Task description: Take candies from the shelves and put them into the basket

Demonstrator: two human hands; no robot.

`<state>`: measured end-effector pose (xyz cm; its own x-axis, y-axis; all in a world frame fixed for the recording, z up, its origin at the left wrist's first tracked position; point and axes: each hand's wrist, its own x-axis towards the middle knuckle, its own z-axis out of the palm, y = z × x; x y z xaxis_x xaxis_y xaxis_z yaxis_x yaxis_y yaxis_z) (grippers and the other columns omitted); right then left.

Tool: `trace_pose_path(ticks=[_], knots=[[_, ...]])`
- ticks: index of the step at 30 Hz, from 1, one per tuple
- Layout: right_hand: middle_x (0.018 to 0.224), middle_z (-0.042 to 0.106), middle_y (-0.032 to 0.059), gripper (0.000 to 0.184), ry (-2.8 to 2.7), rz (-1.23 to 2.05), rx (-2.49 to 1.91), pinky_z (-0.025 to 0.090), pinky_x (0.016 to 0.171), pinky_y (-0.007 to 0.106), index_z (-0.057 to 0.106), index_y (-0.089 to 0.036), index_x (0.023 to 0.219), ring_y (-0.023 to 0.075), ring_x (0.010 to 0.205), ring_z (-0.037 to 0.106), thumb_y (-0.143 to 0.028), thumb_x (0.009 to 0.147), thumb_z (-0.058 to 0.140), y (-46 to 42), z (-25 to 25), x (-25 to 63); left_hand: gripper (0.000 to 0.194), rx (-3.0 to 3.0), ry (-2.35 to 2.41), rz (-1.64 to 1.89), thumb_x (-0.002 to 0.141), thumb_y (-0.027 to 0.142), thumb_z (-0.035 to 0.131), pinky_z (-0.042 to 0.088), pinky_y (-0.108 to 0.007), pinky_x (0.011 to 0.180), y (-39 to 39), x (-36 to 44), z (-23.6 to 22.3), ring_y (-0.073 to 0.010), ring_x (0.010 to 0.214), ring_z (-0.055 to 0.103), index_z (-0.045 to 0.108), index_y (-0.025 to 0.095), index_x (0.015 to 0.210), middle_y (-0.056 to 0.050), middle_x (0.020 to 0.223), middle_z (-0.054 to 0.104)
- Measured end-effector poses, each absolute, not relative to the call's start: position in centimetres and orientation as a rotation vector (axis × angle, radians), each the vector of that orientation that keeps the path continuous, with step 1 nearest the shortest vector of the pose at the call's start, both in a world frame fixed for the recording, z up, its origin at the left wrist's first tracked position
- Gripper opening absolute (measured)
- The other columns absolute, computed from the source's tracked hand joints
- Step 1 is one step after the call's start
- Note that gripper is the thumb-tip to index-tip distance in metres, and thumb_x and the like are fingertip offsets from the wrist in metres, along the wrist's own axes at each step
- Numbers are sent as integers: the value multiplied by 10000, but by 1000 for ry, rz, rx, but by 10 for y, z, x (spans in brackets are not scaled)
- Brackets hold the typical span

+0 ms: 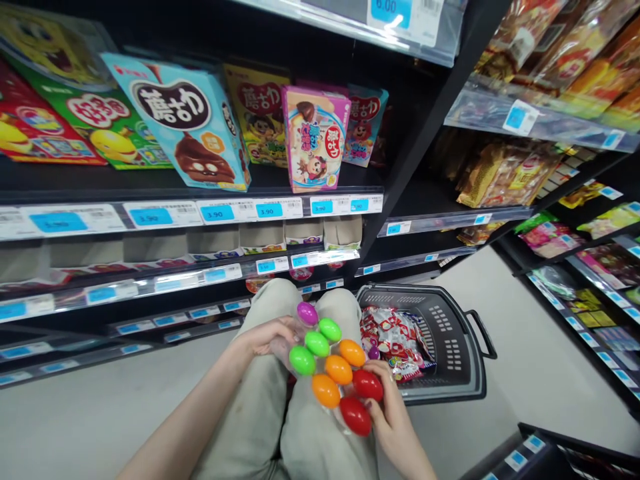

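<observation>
Above my knees is a clear plastic pack of egg-shaped capsules (339, 369), in rows of purple, green, orange and red. Its left end is pinched by my left hand (270, 335), with the fingers closed on the transparent plastic. At the right end, my right hand (393, 400) grips the pack by the red capsules (356, 416), its thumb over one of them. The pack lies tilted, its red end lower and nearer to me. A grey shopping basket (453, 357) stands on the floor just right of my legs, holding shiny red and silver snack bags (400, 337).
Shelves in front hold a blue snack box (185, 123), a pink box (316, 137) and green and red boxes on the left. Low open cartons (263, 237) sit one shelf down. Packaged breads (510, 173) fill the shelves at right. A dark shelf edge (525, 453) juts in at lower right.
</observation>
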<state>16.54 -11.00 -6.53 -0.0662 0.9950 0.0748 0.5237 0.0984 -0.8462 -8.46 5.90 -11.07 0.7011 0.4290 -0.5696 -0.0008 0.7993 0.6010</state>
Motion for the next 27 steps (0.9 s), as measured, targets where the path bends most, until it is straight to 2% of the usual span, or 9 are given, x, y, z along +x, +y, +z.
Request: trace_pose_path(ticks=[3,8,10,14,19,22,27], knots=[[1178,557,83,339,-1785,978,-1506,434,927,357,509,-247,1157,231,1100,514,-448,898,421,-107,-49,172,318,617,744,253,505,67,624,471,-240,548,59,-84,-110,-176,617,616,685,166,801,-30,690,688],[1085,628,63,357,-1682,833,-1407,449,916,341,537,-259,1151,213,1006,582,-460,918,357,-104,-43,175,375,602,718,261,505,57,600,477,-234,559,58,-82,-111,-165,603,622,690,174,849,-18,667,687],[1033,648,64,338,-1625,831,-1373,478,871,323,577,-245,1103,209,956,605,-453,905,401,-104,-47,178,351,596,718,268,510,52,596,479,-236,554,58,-83,-111,-163,601,625,694,153,831,-30,695,697],[966,686,80,334,-1108,775,-1497,529,741,293,639,-200,1020,218,887,639,-458,831,544,-107,-57,187,296,580,737,274,511,45,600,481,-254,577,58,-84,-108,-174,620,632,698,140,774,-36,686,691],[922,689,75,298,-350,825,-1337,544,733,340,634,-192,960,222,886,638,-439,812,556,-105,-47,193,301,587,761,279,500,42,602,470,-255,579,57,-83,-104,-180,634,626,693,141,769,-19,649,667],[902,681,55,244,-242,842,-1290,551,706,318,626,-194,937,195,832,642,-378,776,616,-106,-32,192,305,590,765,256,508,62,609,469,-257,581,57,-84,-105,-176,645,621,691,148,788,-19,698,681],[843,657,32,189,-378,852,-1209,556,679,369,587,-191,861,186,728,639,-296,726,668,-111,-21,186,310,585,794,249,521,81,617,477,-266,589,58,-86,-109,-175,644,617,675,141,820,-36,743,691]])
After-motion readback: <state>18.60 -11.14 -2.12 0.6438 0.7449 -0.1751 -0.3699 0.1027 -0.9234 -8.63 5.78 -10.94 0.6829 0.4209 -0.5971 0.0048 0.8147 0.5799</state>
